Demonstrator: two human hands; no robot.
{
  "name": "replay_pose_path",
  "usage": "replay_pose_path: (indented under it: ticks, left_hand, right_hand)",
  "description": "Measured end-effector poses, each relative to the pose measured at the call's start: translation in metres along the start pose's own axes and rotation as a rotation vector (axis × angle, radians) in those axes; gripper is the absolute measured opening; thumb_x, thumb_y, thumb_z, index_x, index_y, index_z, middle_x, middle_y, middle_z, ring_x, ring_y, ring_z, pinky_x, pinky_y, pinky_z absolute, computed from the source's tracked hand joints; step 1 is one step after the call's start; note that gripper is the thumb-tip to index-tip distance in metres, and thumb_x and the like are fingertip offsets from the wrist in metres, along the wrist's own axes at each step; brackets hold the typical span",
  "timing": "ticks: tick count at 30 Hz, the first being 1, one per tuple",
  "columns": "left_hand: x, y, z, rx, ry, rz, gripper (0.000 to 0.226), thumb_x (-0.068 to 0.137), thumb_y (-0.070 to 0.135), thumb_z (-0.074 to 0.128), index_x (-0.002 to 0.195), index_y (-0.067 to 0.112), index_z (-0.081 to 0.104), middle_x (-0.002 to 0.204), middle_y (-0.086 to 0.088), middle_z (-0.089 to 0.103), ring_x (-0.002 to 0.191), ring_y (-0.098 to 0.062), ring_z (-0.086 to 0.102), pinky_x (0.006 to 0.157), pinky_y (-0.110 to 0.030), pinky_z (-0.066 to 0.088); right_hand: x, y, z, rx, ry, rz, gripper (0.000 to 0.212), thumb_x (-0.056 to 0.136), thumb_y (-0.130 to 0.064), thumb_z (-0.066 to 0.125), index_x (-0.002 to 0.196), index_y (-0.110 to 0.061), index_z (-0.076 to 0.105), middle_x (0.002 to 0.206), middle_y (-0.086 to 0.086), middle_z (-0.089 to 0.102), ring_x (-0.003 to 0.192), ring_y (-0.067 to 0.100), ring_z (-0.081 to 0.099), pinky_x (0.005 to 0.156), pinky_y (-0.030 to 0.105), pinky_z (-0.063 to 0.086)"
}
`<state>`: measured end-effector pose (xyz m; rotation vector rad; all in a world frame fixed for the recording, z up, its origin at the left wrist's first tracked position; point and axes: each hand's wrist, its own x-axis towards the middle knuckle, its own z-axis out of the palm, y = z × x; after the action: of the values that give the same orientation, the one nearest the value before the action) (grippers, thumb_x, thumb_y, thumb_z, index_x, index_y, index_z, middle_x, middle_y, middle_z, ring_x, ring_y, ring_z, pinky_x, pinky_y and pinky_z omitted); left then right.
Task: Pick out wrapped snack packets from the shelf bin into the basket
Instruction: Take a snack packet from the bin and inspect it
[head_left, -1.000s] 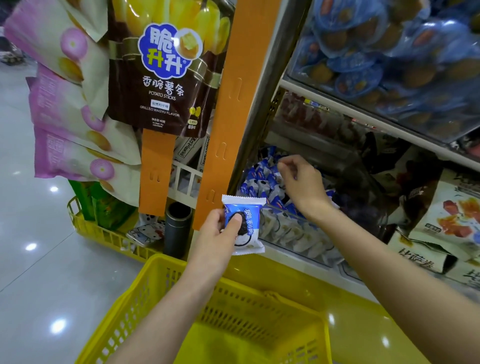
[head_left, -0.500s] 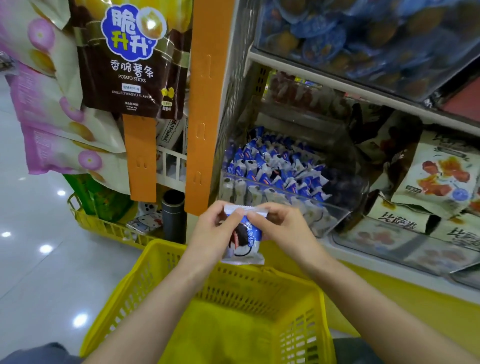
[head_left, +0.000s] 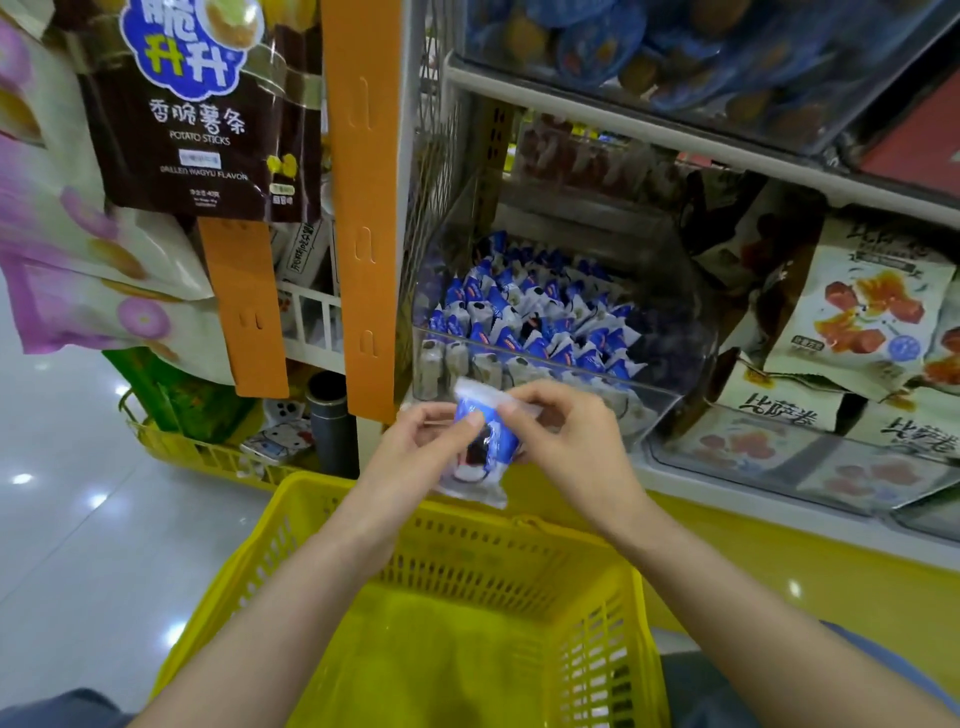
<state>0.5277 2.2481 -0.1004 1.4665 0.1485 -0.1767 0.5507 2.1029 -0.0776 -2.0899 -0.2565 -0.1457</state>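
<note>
A blue and white wrapped snack packet (head_left: 480, 452) hangs between both hands, just above the far rim of the yellow basket (head_left: 467, 540). My left hand (head_left: 415, 457) pinches its left side with thumb and fingers. My right hand (head_left: 566, 441) pinches its top right edge. Behind the hands, a clear plastic shelf bin (head_left: 670, 395) holds several more blue and white packets (head_left: 524, 322). The basket's inside looks bare.
Orange display strips (head_left: 366, 208) with hanging snack bags (head_left: 208, 114) stand at the left of the shelf. Larger snack bags (head_left: 857, 317) fill the bins to the right. A second yellow basket (head_left: 202, 457) with goods sits on the shiny floor at left.
One second ago my right hand reached into the bin while the left held the packet alone. Now both hands pinch the packet, lower, over the basket's far rim.
</note>
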Motion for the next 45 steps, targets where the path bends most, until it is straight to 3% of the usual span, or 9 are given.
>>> replay_pose_path:
  ticks: [4, 11, 17, 22, 30, 33, 36, 40, 45]
  left_hand:
    - [0.001, -0.003, 0.001, -0.045, 0.026, 0.063, 0.029, 0.081, 0.018, 0.068, 0.107, 0.017, 0.058, 0.099, -0.002, 0.070, 0.081, -0.012, 0.070, 0.066, -0.024, 0.057]
    - [0.007, -0.005, -0.005, -0.095, 0.211, 0.196, 0.012, 0.093, 0.017, 0.053, 0.090, 0.014, 0.065, 0.080, 0.002, 0.071, 0.076, -0.011, 0.069, 0.063, -0.019, 0.056]
    - [0.002, -0.007, -0.012, 0.547, 0.285, 0.539, 0.019, 0.090, 0.019, 0.057, 0.072, 0.025, 0.057, 0.069, 0.009, 0.060, 0.069, 0.000, 0.056, 0.059, -0.008, 0.041]
    - [-0.001, -0.009, -0.005, 0.616, 0.163, 0.545, 0.025, 0.089, 0.021, 0.059, 0.070, 0.037, 0.053, 0.067, 0.014, 0.058, 0.070, 0.007, 0.054, 0.059, -0.005, 0.037]
    - [0.003, -0.003, -0.003, 0.341, 0.095, 0.350, 0.015, 0.090, 0.019, 0.057, 0.075, 0.021, 0.058, 0.071, 0.007, 0.057, 0.068, -0.004, 0.051, 0.062, -0.016, 0.040]
    - [-0.001, -0.003, -0.004, 0.356, 0.233, 0.341, 0.010, 0.090, 0.025, 0.057, 0.082, 0.021, 0.052, 0.077, 0.006, 0.058, 0.068, -0.003, 0.053, 0.060, -0.015, 0.042]
    - [-0.001, 0.001, -0.006, 0.325, 0.234, 0.211, 0.025, 0.096, 0.033, 0.043, 0.083, 0.017, 0.058, 0.076, 0.000, 0.061, 0.072, -0.017, 0.056, 0.067, -0.033, 0.047]
    - [-0.001, 0.010, -0.006, -0.103, 0.046, -0.090, 0.045, 0.097, 0.044, 0.030, 0.109, 0.013, 0.060, 0.093, -0.005, 0.070, 0.082, -0.020, 0.065, 0.070, -0.029, 0.052]
    - [-0.003, 0.008, -0.010, -0.180, 0.140, 0.032, 0.030, 0.088, 0.024, 0.060, 0.117, 0.020, 0.060, 0.110, 0.000, 0.069, 0.103, -0.016, 0.064, 0.085, -0.033, 0.052]
  right_hand:
    - [0.007, -0.001, -0.008, 0.487, 0.008, 0.389, 0.011, 0.093, -0.008, 0.052, 0.084, -0.009, 0.059, 0.085, 0.011, 0.068, 0.061, 0.010, 0.066, 0.057, 0.020, 0.056]
    - [0.006, 0.004, -0.006, 0.448, -0.144, 0.534, 0.003, 0.092, -0.005, 0.053, 0.089, -0.006, 0.056, 0.095, 0.020, 0.063, 0.080, 0.018, 0.062, 0.061, 0.019, 0.056]
    - [-0.005, 0.006, 0.005, -0.180, -0.193, 0.045, 0.051, 0.083, -0.017, 0.066, 0.128, -0.020, 0.043, 0.122, -0.014, 0.046, 0.117, 0.000, 0.043, 0.102, 0.019, 0.035]
    - [-0.007, 0.008, 0.009, -0.100, -0.154, -0.028, 0.006, 0.086, -0.021, 0.063, 0.088, -0.019, 0.068, 0.082, -0.006, 0.068, 0.076, 0.000, 0.060, 0.071, 0.016, 0.048]
    - [-0.011, 0.004, 0.002, -0.403, -0.025, -0.367, 0.009, 0.088, -0.030, 0.059, 0.089, -0.024, 0.065, 0.082, -0.015, 0.060, 0.074, 0.002, 0.057, 0.064, 0.028, 0.052]
    - [-0.009, 0.003, 0.001, -0.305, 0.088, -0.322, 0.005, 0.088, -0.025, 0.059, 0.088, -0.023, 0.063, 0.081, -0.014, 0.061, 0.076, 0.001, 0.059, 0.064, 0.018, 0.051]
    - [-0.006, 0.001, -0.001, -0.104, 0.161, -0.309, 0.007, 0.088, -0.018, 0.061, 0.087, -0.025, 0.060, 0.084, -0.012, 0.060, 0.078, 0.001, 0.059, 0.066, 0.011, 0.046]
    - [-0.010, 0.004, 0.000, -0.190, 0.039, -0.465, 0.006, 0.085, -0.013, 0.064, 0.089, -0.017, 0.064, 0.097, -0.007, 0.059, 0.095, -0.001, 0.055, 0.082, 0.018, 0.047]
    - [-0.014, 0.004, 0.004, -0.365, -0.105, -0.602, 0.009, 0.086, -0.018, 0.062, 0.092, -0.014, 0.066, 0.107, 0.001, 0.058, 0.103, 0.008, 0.050, 0.085, 0.021, 0.042]
